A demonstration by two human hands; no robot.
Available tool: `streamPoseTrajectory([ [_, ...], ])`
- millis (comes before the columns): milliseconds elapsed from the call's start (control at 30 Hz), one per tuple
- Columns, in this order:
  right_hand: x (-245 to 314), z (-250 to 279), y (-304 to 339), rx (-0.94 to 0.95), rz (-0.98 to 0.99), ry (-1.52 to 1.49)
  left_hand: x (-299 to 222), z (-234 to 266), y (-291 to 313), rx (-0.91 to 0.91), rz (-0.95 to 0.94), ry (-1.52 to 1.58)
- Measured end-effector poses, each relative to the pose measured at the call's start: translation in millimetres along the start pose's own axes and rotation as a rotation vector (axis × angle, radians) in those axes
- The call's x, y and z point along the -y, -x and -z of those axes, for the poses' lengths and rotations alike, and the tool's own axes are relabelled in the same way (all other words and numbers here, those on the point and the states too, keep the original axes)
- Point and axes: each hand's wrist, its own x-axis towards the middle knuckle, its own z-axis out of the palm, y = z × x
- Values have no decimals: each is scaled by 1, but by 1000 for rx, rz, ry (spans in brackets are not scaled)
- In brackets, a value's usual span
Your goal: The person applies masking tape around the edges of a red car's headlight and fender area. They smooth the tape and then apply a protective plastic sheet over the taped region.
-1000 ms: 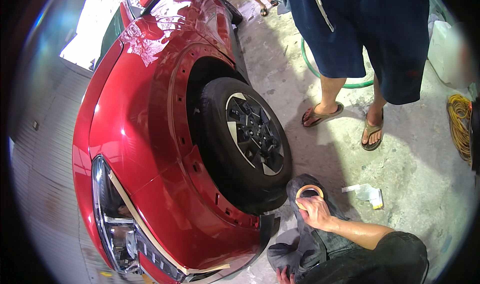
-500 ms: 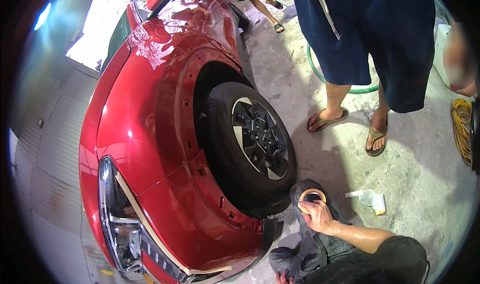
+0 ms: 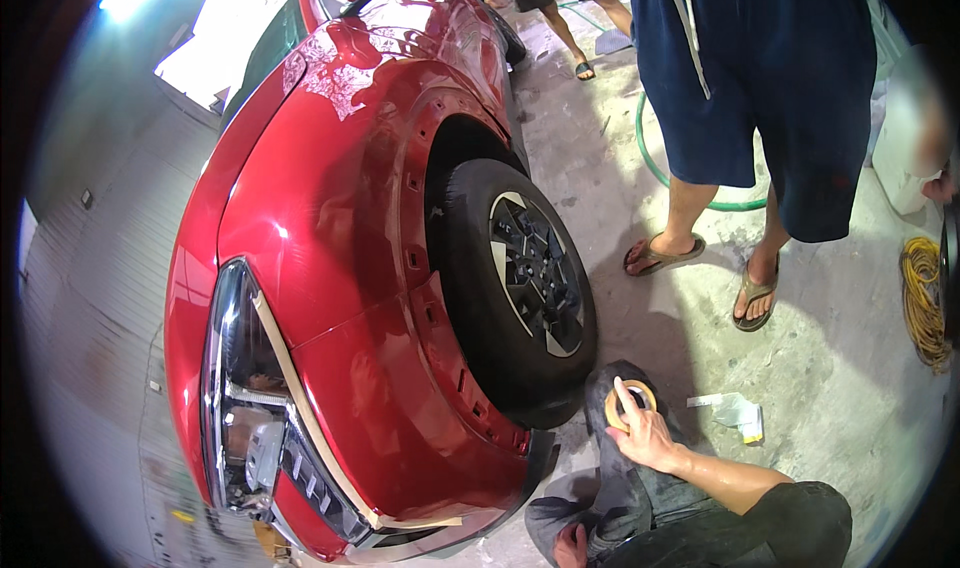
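Observation:
My right hand (image 3: 648, 441) grips a roll of masking tape (image 3: 612, 408) above my bent knee in dark trousers, one finger stretched across the ring. Low in the picture, part of my left hand (image 3: 570, 546) shows against my other leg; its fingers are mostly hidden. To my left stands a red car (image 3: 330, 268). A pale strip of masking tape (image 3: 300, 408) runs along the edge of its headlight (image 3: 250, 408) and on below the fender. Bare clip slots line the wheel arch around the front wheel (image 3: 535, 268).
A person in dark blue shorts (image 3: 700, 78) and sandals stands beyond the wheel. Behind them lies a green hose (image 3: 645, 143). A crumpled white wrapper (image 3: 735, 415) is on the concrete floor, and a coiled yellow cord (image 3: 922, 303) lies far right. Another person (image 3: 560, 18) is at the back.
The view has shifted, so the car sits further right. My right index finger now reaches across the tape roll. More of my left hand shows.

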Motion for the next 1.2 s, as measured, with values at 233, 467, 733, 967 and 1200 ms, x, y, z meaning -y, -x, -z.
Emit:
streamPoseTrajectory([
  [233, 49, 22, 10, 259, 194, -11, -151, -18, 13, -31, -198, 555],
  [467, 86, 32, 32, 470, 204, -132, -249, -4, 19, 101, -550, 748],
  [733, 113, 41, 40, 521, 257, -33, -255, 16, 36, -143, -697, 529],
  [967, 121, 38, 43, 566, 294, 11, -255, 24, 43, -172, -698, 498],
  [1200, 131, 39, 37, 619, 431, -17, -252, 40, 57, -197, -693, 510],
])
